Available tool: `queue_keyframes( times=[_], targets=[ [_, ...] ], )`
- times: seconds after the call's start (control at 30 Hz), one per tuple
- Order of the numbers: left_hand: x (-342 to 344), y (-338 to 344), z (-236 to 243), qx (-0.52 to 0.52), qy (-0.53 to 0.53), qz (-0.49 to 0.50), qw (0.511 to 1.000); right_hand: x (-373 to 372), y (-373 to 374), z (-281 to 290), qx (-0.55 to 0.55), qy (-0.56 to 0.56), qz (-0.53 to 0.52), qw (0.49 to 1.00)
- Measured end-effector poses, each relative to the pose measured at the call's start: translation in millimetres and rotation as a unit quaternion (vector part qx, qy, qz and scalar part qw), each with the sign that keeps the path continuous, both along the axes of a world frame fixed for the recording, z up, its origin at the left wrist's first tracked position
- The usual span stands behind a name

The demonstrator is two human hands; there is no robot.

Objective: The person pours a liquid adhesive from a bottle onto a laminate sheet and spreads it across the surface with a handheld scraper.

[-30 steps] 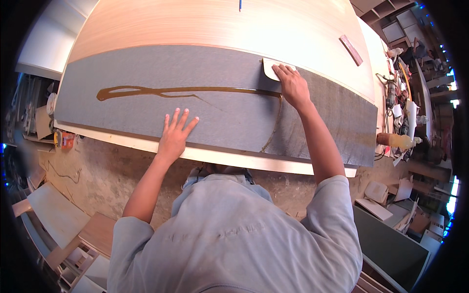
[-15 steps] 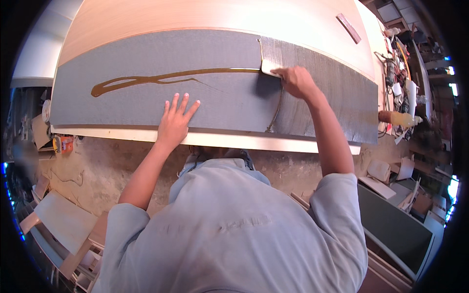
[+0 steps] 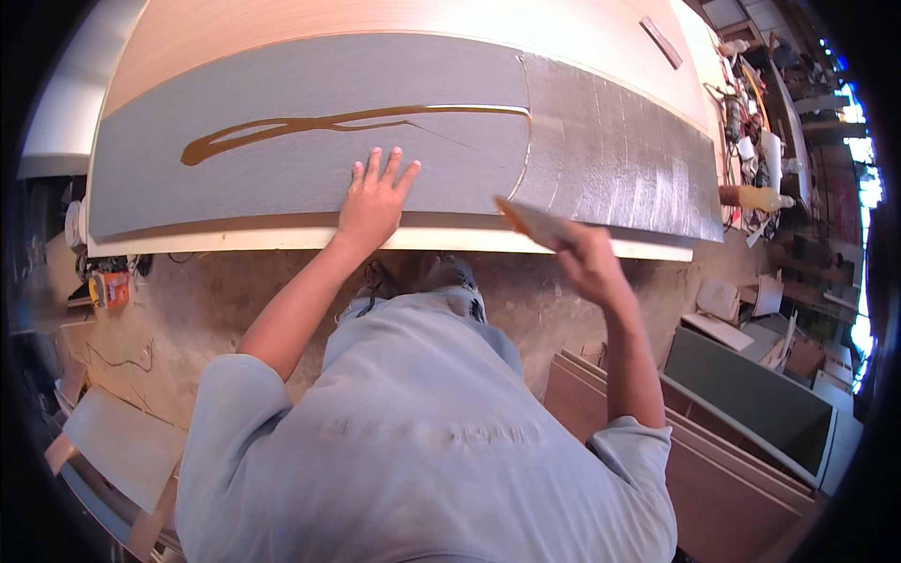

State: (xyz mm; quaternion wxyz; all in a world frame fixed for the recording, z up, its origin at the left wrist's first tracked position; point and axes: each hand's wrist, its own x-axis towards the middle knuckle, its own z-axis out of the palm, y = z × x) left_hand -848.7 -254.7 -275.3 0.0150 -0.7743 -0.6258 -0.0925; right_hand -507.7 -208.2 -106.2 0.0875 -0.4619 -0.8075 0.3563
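A long grey sheet (image 3: 282, 178) lies across the pale board in front of me. Brown glue (image 3: 319, 123) runs along its middle in a thick forked streak. To the right of a thin curved ridge of glue, the sheet is coated in a dark, glossy, streaked film (image 3: 619, 141). My left hand (image 3: 375, 202) rests on the sheet near its front edge, fingers spread. With my right hand (image 3: 593, 267) I grip a flat spreader (image 3: 537, 223), its edge brown with glue. It is tilted over the sheet's front edge; whether it touches the sheet I cannot tell.
Beyond the sheet is a pale wood board (image 3: 375, 28) with a narrow brown strip (image 3: 662, 42) on it. A bottle (image 3: 758, 198), cables and tools crowd the right side. Panels (image 3: 657, 450) lean at the lower right; a sheet (image 3: 127, 446) lies at the lower left.
My right hand has drawn the spreader back toward me, from the glue streak to the front edge. The glue ridge is thinner. My left hand still lies on the sheet.
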Motion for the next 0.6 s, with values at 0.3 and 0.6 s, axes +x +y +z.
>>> queue_keyframes(
  times=[0.3,0.6],
  targets=[
    [-38,-18,5,-0.029,0.044,0.059,0.997,-64,147,-30,0.218,-0.08,0.058,0.971],
    [-43,-20,8,-0.06,-0.012,0.08,0.995,-94,238,-120,0.318,-0.158,0.095,0.93]
  ],
)
